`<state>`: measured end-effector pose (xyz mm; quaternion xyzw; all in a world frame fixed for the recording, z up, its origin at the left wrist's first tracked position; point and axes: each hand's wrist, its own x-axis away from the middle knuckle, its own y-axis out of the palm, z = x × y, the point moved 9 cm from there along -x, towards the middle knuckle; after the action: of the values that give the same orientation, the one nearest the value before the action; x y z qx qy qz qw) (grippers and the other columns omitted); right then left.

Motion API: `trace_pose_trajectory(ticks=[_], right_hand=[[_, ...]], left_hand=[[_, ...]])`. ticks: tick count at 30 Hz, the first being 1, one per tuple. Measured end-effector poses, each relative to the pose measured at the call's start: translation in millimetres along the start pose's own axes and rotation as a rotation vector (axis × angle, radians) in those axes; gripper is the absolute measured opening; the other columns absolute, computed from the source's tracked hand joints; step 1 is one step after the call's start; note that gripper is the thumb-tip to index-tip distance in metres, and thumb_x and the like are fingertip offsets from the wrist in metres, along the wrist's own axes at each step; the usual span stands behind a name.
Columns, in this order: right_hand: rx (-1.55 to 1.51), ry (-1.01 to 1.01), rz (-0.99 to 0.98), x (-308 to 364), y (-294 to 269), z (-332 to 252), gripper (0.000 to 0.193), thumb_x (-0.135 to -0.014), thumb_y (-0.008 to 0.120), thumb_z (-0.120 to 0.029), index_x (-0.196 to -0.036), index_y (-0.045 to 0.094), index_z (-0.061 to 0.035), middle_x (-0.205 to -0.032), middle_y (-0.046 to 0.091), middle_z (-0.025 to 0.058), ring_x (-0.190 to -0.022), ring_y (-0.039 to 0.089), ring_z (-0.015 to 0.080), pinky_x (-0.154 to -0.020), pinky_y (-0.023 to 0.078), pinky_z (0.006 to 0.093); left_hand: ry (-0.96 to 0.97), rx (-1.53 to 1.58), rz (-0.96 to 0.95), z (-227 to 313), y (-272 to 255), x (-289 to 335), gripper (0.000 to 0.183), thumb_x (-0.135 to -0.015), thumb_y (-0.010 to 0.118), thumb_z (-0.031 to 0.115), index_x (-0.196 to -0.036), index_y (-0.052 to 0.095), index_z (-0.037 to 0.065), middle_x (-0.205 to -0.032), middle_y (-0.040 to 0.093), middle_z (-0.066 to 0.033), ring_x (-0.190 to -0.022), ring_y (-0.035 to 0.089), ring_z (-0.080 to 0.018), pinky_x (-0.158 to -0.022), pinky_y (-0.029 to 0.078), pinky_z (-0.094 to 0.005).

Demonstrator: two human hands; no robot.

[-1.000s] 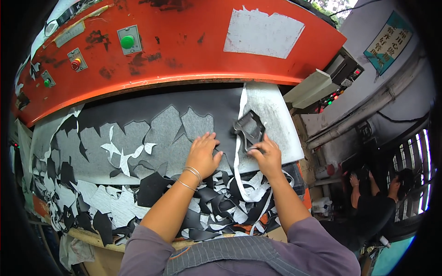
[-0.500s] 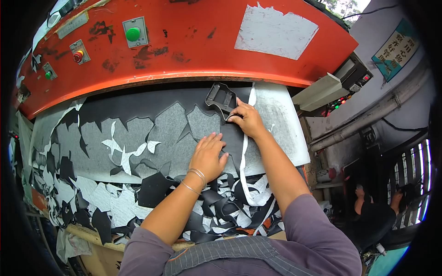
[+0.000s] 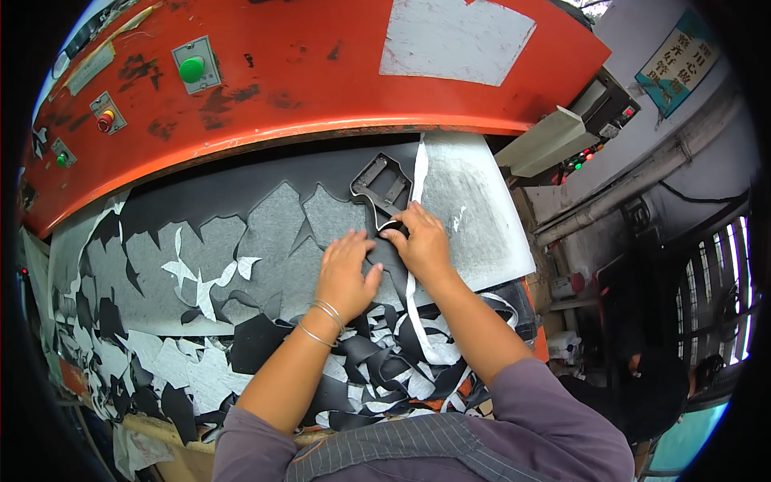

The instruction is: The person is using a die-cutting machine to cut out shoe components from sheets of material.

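Observation:
My right hand (image 3: 423,245) grips the near end of a dark metal cutting die (image 3: 397,189), an open frame with a crossbar and a curved, narrower end. Under the die lies a black sheet of leather-like material (image 3: 265,169) with a jagged, cut-out near edge. My left hand (image 3: 347,273) rests palm down just left of the die's near end, fingers stretched out and nothing in them. It lies over the sheet's cut edge and the grey cutting board (image 3: 277,229). A white strip (image 3: 421,165) runs along the sheet's right edge, partly hidden by my right hand.
An orange press beam (image 3: 321,104) with green and red buttons spans the far side. Black and white offcuts (image 3: 181,365) pile up along the near edge. At the right stand a control box (image 3: 614,112) and a pipe (image 3: 618,201). A person in dark clothes (image 3: 642,394) is at lower right.
The whole view has shifted a little. Against the sheet, the die has moved right and nearer to me with my right hand. My left hand stays flat in about the same place.

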<state>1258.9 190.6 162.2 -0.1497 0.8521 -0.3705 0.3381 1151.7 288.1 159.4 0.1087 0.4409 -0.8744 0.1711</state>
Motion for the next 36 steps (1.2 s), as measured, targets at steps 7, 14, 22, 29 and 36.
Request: trace_pose_trajectory(ticks=[7, 14, 22, 29, 36], right_hand=[[-0.045, 0.015, -0.223, -32, -5, 35, 0.109, -0.059, 0.085, -0.042, -0.144, 0.028, -0.0053, -0.139, 0.043, 0.0214, -0.133, 0.037, 0.0355, -0.106, 0.028, 0.0482], [-0.014, 0.091, -0.485, -43, 18, 49, 0.118, -0.054, 0.084, -0.054, -0.145, 0.028, -0.0044, -0.145, 0.038, 0.0218, -0.138, 0.032, 0.031, -0.111, 0.012, 0.0521], [-0.016, 0.103, -0.328, -36, 8, 52, 0.11, -0.057, 0.08, -0.057, -0.141, 0.035, -0.0031, -0.137, 0.047, 0.0212, -0.135, 0.038, 0.0279, -0.112, 0.015, 0.0502], [0.007, 0.094, -0.24, -26, 5, 49, 0.097, -0.066, 0.076, -0.054, -0.136, 0.04, 0.0017, -0.134, 0.051, 0.0214, -0.134, 0.039, 0.0284, -0.111, 0.019, 0.0502], [0.038, 0.0, -0.217, -29, 4, 45, 0.1, -0.066, 0.077, -0.053, -0.137, 0.038, 0.006, -0.13, 0.055, 0.021, -0.133, 0.04, 0.028, -0.11, 0.019, 0.0486]], left_hand=[[-0.205, 0.145, 0.052, -61, -12, -52, 0.052, -0.082, 0.058, 0.009, -0.13, 0.04, -0.002, -0.131, 0.052, -0.0204, -0.127, 0.045, -0.0352, -0.11, 0.027, -0.0463], [-0.113, -0.057, -0.139, -82, 7, -94, 0.06, -0.08, 0.044, 0.0, -0.138, 0.031, -0.002, -0.139, 0.047, -0.0173, -0.137, 0.034, -0.0295, -0.114, 0.02, -0.0483], [-0.064, -0.079, -0.073, -70, 6, -98, 0.057, -0.082, 0.047, 0.003, -0.138, 0.033, 0.001, -0.134, 0.052, -0.0162, -0.13, 0.042, -0.0306, -0.114, 0.022, -0.0454], [-0.051, -0.025, -0.027, -71, 2, -94, 0.057, -0.084, 0.05, 0.005, -0.138, 0.034, 0.003, -0.129, 0.057, -0.0163, -0.124, 0.046, -0.0388, -0.113, 0.027, -0.0426], [-0.028, -0.088, -0.011, -67, -1, -95, 0.057, -0.082, 0.047, 0.003, -0.137, 0.034, -0.003, -0.126, 0.059, -0.0162, -0.12, 0.052, -0.0309, -0.111, 0.029, -0.0445]])
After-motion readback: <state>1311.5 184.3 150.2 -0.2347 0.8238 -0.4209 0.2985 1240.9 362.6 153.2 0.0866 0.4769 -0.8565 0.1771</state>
